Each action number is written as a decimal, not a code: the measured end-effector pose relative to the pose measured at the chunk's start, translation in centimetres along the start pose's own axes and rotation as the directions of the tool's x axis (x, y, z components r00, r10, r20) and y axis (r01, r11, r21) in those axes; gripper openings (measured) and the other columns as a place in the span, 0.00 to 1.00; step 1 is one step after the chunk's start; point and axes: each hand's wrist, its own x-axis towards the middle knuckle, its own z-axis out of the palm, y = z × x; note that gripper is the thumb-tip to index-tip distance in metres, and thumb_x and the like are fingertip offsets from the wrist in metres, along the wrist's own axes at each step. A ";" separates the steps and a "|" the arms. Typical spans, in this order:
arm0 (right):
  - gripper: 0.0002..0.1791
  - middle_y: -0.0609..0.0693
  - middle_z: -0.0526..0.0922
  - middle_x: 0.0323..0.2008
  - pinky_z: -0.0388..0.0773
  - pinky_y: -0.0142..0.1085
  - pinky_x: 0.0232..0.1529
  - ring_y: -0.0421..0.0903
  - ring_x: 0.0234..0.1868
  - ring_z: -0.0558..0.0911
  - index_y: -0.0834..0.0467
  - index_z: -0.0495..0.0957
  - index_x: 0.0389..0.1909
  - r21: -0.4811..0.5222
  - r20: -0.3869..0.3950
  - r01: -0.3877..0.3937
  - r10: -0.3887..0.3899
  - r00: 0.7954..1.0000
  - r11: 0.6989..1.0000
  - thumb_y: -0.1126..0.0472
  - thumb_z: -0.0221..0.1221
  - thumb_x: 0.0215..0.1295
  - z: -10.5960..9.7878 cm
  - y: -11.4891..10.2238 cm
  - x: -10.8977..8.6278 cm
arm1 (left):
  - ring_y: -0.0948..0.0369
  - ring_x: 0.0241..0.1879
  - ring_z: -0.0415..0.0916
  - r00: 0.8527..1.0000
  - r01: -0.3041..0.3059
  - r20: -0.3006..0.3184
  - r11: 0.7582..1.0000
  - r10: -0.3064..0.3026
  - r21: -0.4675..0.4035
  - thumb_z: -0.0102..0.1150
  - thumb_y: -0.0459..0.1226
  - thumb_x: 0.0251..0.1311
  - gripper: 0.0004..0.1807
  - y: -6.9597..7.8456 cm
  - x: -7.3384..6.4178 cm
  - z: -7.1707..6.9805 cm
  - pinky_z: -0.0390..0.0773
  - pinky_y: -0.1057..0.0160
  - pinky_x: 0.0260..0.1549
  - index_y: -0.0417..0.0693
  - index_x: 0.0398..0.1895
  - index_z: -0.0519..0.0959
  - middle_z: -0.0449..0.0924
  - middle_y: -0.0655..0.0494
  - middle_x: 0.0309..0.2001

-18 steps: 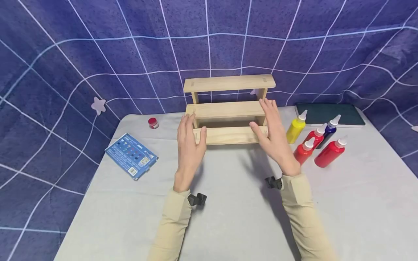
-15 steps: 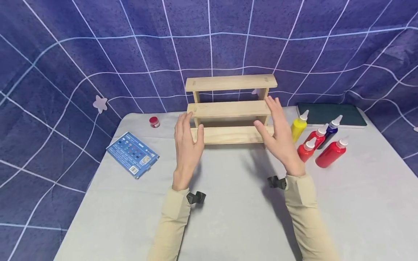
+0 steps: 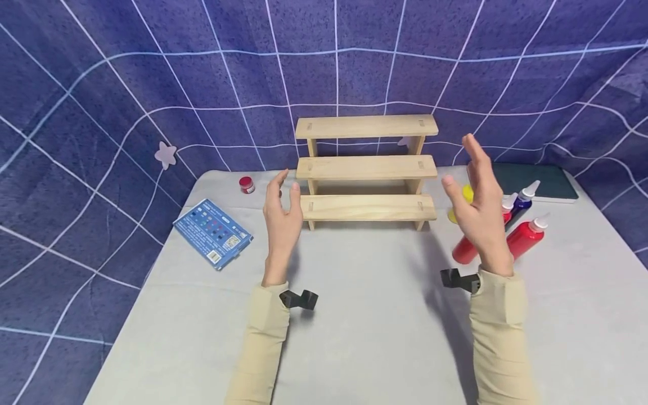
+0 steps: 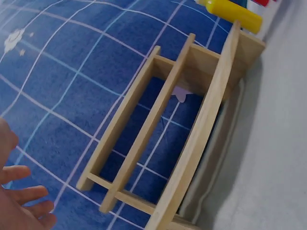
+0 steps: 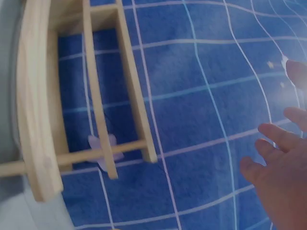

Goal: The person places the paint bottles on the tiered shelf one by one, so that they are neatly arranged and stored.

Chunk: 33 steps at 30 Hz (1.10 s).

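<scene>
Left grip (image 3: 282,225), right grip (image 3: 481,211) moved outward, both spread apart, wooden shelf (image 3: 367,167) between, barcoded blue packet (image 3: 211,232), print illegible

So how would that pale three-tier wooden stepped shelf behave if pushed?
The wooden shelf is likely stiff, built from straight boards. Probably light for its size, being an open frame. Should slide rather than roll, given its angular shape.

Blue packet (image 3: 212,233): QR code (image 3: 232,242), barcode (image 3: 214,256); white print (image 3: 194,229) too small to read.
</scene>
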 end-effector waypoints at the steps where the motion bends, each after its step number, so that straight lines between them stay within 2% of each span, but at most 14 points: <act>1: 0.36 0.55 0.63 0.72 0.54 0.41 0.77 0.45 0.73 0.59 0.62 0.57 0.73 0.005 -0.013 -0.011 0.012 1.000 1.000 0.76 0.55 0.65 -0.4 0.0 0.0 | 0.51 0.65 0.66 1.000 0.026 0.001 0.999 -0.026 -0.022 0.47 0.37 0.73 0.20 -0.2 0.1 0.0 0.67 0.53 0.67 0.36 0.63 0.70 0.72 0.41 0.62; 5: 0.35 0.54 0.62 0.72 0.53 0.39 0.77 0.45 0.74 0.59 0.57 0.57 0.74 0.024 -0.063 -0.059 0.061 0.996 0.998 0.69 0.57 0.68 -2.2 0.0 0.0 | 0.50 0.64 0.68 0.987 0.159 0.013 0.978 -0.159 -0.135 0.46 0.35 0.73 0.19 -0.9 0.4 0.3 0.68 0.58 0.67 0.34 0.62 0.70 0.72 0.38 0.61; 8: 0.35 0.54 0.63 0.72 0.52 0.37 0.77 0.46 0.73 0.60 0.55 0.58 0.74 0.063 -0.117 -0.088 0.094 0.989 0.994 0.63 0.59 0.68 -3.5 0.0 -0.1 | 0.51 0.63 0.69 0.964 0.265 0.018 0.940 -0.267 -0.217 0.45 0.34 0.74 0.19 -1.5 0.8 0.5 0.68 0.63 0.67 0.33 0.62 0.70 0.72 0.37 0.60; 9: 0.35 0.55 0.64 0.71 0.52 0.37 0.77 0.46 0.73 0.60 0.56 0.58 0.74 0.116 -0.137 -0.090 0.106 0.985 0.989 0.62 0.60 0.68 -4.0 0.1 -0.1 | 0.51 0.63 0.69 0.954 0.294 0.018 0.928 -0.298 -0.230 0.45 0.35 0.74 0.19 -1.8 0.9 0.6 0.68 0.64 0.67 0.33 0.62 0.69 0.72 0.38 0.60; 11: 0.36 0.56 0.66 0.69 0.52 0.37 0.77 0.47 0.73 0.61 0.57 0.60 0.73 0.154 -0.188 -0.075 0.103 0.977 0.985 0.60 0.62 0.66 -4.8 0.2 -0.3 | 0.53 0.62 0.69 0.933 0.352 0.023 0.900 -0.358 -0.256 0.45 0.35 0.74 0.19 -2.3 1.1 0.7 0.69 0.64 0.66 0.33 0.63 0.69 0.72 0.38 0.60; 14: 0.36 0.57 0.69 0.66 0.52 0.37 0.77 0.49 0.71 0.64 0.59 0.63 0.71 0.262 -0.269 -0.037 0.110 0.957 0.964 0.62 0.65 0.63 -6.1 0.4 -0.5 | 0.53 0.61 0.69 0.901 0.426 0.035 0.864 -0.433 -0.268 0.45 0.36 0.74 0.20 -3.2 1.2 0.9 0.69 0.63 0.65 0.33 0.63 0.69 0.72 0.39 0.60; 18: 0.37 0.57 0.73 0.63 0.55 0.35 0.76 0.49 0.68 0.67 0.60 0.65 0.69 0.296 -0.367 -0.013 0.126 0.922 0.955 0.62 0.68 0.59 -8.0 1.1 -0.9 | 0.52 0.61 0.69 0.857 0.511 0.073 0.823 -0.510 -0.247 0.47 0.37 0.73 0.22 -4.3 0.7 1.3 0.72 0.56 0.64 0.34 0.65 0.68 0.71 0.39 0.60; 23: 0.39 0.56 0.75 0.61 0.59 0.33 0.73 0.48 0.66 0.70 0.60 0.65 0.69 0.243 -0.432 -0.038 0.143 0.891 0.969 0.60 0.70 0.57 -9.9 1.8 -1.4 | 0.49 0.55 0.72 0.797 0.603 0.139 0.759 -0.588 -0.247 0.50 0.36 0.71 0.23 -5.4 0.0 1.9 0.78 0.47 0.55 0.36 0.66 0.68 0.69 0.41 0.60; 26: 0.41 0.55 0.76 0.61 0.59 0.31 0.73 0.48 0.66 0.70 0.59 0.64 0.69 0.216 -0.448 -0.071 0.163 0.879 0.974 0.59 0.71 0.56 -10.8 2.4 -1.7 | 0.52 0.51 0.75 0.767 0.641 0.174 0.732 -0.618 -0.230 0.52 0.35 0.70 0.24 -6.0 -0.2 2.0 0.81 0.50 0.54 0.36 0.67 0.67 0.70 0.41 0.59; 29: 0.42 0.55 0.76 0.61 0.58 0.30 0.73 0.47 0.66 0.71 0.58 0.64 0.70 0.232 -0.454 -0.118 0.215 0.865 0.966 0.60 0.72 0.54 -11.2 3.2 -1.7 | 0.56 0.47 0.77 0.751 0.660 0.187 0.719 -0.633 -0.217 0.53 0.34 0.69 0.26 -6.5 -0.4 1.8 0.82 0.53 0.54 0.35 0.68 0.66 0.72 0.40 0.58; 31: 0.43 0.54 0.76 0.61 0.58 0.29 0.73 0.46 0.66 0.71 0.57 0.65 0.70 0.266 -0.448 -0.141 0.252 0.858 0.954 0.62 0.73 0.53 -11.2 3.8 -1.6 | 0.57 0.46 0.78 0.749 0.662 0.183 0.716 -0.636 -0.223 0.53 0.34 0.69 0.26 -6.7 -0.4 1.5 0.82 0.54 0.54 0.35 0.68 0.66 0.73 0.39 0.57; 33: 0.43 0.54 0.76 0.60 0.58 0.31 0.74 0.47 0.66 0.71 0.57 0.66 0.69 0.301 -0.438 -0.160 0.285 0.853 0.940 0.64 0.73 0.52 -11.1 4.4 -1.5 | 0.57 0.46 0.77 0.757 0.653 0.168 0.721 -0.632 -0.231 0.54 0.32 0.68 0.26 -7.0 -0.5 1.1 0.83 0.56 0.53 0.35 0.68 0.67 0.74 0.38 0.57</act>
